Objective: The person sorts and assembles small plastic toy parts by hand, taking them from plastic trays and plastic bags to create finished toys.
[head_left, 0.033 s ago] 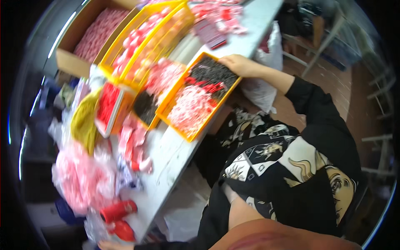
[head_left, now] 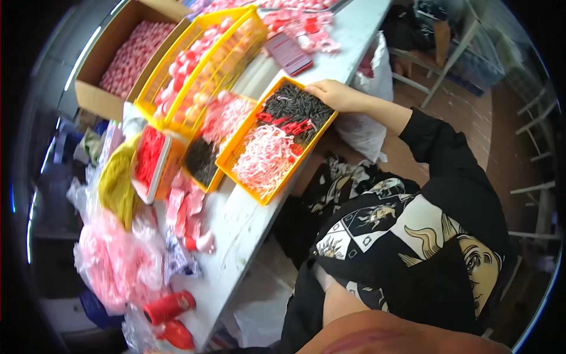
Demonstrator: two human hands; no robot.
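My right hand (head_left: 335,95) is closed on the far right corner of a yellow tray (head_left: 272,198), the fingers over its rim. Inside the tray, small black pieces (head_left: 295,106) fill the far end and thin pale pink strips (head_left: 266,156) the near end. A few red pieces (head_left: 298,127) lie between them. The tray rests tilted across the table's edge. Against its left side stands another yellow tray (head_left: 219,180) with black and pink pieces. My left hand is out of view; only a bit of dark sleeve (head_left: 239,350) shows at the lower edge.
On the white table (head_left: 221,253) stand a yellow basket (head_left: 221,71) of pink and red balls, a phone (head_left: 289,53), a tub of red pieces (head_left: 152,156), a pink bag (head_left: 115,253) and a red cylinder (head_left: 170,308). A carton (head_left: 97,97) stands behind.
My left hand, earlier at the lower left edge, has gone out of view. My right hand keeps its hold on the yellow tray. The view has shifted slightly.
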